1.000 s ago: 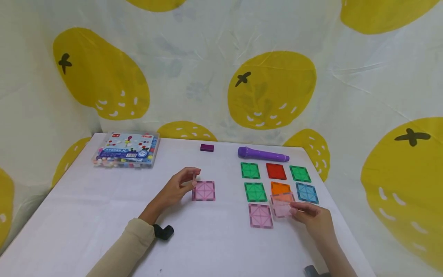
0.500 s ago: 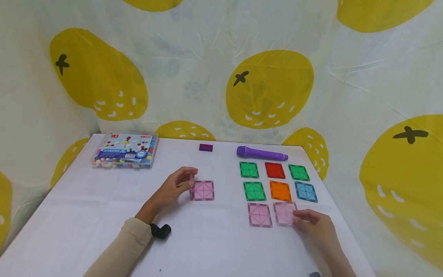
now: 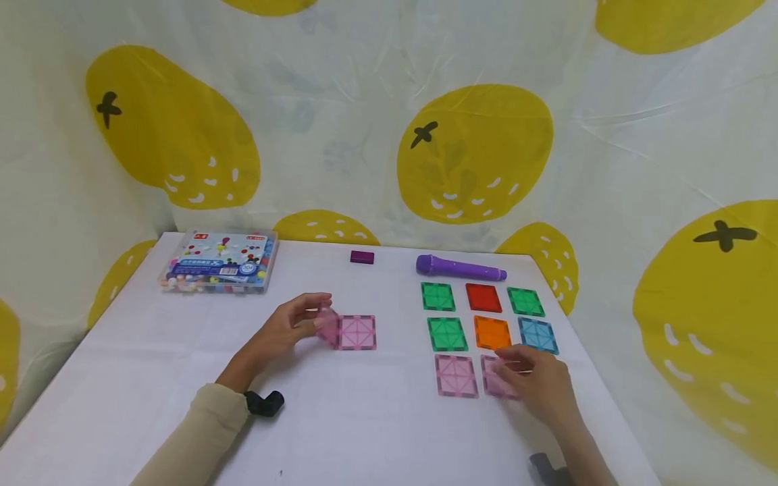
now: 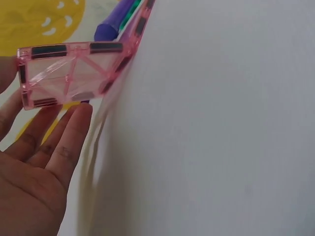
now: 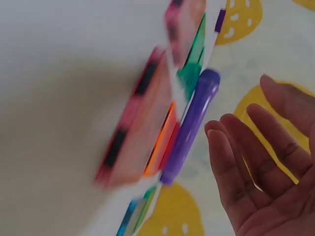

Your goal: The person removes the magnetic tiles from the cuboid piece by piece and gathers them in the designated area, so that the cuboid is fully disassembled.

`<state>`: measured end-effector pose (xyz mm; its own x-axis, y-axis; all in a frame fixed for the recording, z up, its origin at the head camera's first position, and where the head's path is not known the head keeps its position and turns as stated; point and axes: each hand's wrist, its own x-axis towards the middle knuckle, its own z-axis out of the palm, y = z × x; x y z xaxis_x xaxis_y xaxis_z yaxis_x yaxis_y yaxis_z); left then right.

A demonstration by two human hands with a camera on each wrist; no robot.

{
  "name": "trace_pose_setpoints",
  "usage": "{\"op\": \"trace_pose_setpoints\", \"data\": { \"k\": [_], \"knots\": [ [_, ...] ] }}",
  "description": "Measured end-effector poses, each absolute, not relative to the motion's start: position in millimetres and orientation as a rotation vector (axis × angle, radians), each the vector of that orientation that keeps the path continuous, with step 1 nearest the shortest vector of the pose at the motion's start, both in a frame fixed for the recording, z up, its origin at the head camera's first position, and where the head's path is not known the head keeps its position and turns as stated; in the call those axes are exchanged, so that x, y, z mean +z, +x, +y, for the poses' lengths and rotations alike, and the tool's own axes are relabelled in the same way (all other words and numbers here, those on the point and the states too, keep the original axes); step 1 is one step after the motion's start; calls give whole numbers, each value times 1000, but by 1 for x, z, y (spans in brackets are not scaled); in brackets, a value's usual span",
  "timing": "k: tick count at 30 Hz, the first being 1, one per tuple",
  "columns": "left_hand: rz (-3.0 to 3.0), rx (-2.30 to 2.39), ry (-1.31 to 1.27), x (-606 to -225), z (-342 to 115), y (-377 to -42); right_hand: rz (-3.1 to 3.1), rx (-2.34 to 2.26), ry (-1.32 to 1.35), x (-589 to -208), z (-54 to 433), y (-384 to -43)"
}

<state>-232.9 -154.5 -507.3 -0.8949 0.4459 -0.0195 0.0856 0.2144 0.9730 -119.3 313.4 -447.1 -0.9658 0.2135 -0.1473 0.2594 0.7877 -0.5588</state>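
Observation:
My left hand point(image 3: 282, 331) pinches a pink translucent magnetic tile point(image 3: 328, 327) by its outer edge, thumb on one side. That tile point(image 4: 69, 76) slants up, its other edge against a flat pink tile point(image 3: 357, 332) on the table. Over at the right, my right hand point(image 3: 537, 381) hovers above another pink tile point(image 3: 494, 381), partly covering it in the head view. Its fingers point(image 5: 226, 167) are loosely bent with nothing between them, apart from the tile. Beside that tile lies one more pink tile point(image 3: 456, 376).
Behind them lie green tiles point(image 3: 446, 334), a red tile point(image 3: 483, 298), an orange tile point(image 3: 492, 332) and a blue tile point(image 3: 537, 332). Further back are a purple microphone point(image 3: 462, 268), a small purple block point(image 3: 362, 257) and a clear box of beads point(image 3: 220, 262).
My right hand set its pink tile down beside the other one, let go and lifted slightly. My left hand moved left, tilting its tile outward from upright.

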Motion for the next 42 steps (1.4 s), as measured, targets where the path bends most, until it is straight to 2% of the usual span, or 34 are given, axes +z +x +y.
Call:
{"op": "trace_pose_setpoints", "data": {
  "k": [12,24,31,42],
  "knots": [
    [2501,1438,491,-506,-166,-230,2830,-1045,-170,-458,209,-174],
    [2823,834,651,-500,-152,-222,2747,-719,-527,-469,138,-220],
    [2880,705,767,-496,-145,-220,2746,-616,-683,-473,120,-233],
    [2907,604,874,-493,-144,-219,2810,-498,-784,-474,123,-230]
  ]
}}
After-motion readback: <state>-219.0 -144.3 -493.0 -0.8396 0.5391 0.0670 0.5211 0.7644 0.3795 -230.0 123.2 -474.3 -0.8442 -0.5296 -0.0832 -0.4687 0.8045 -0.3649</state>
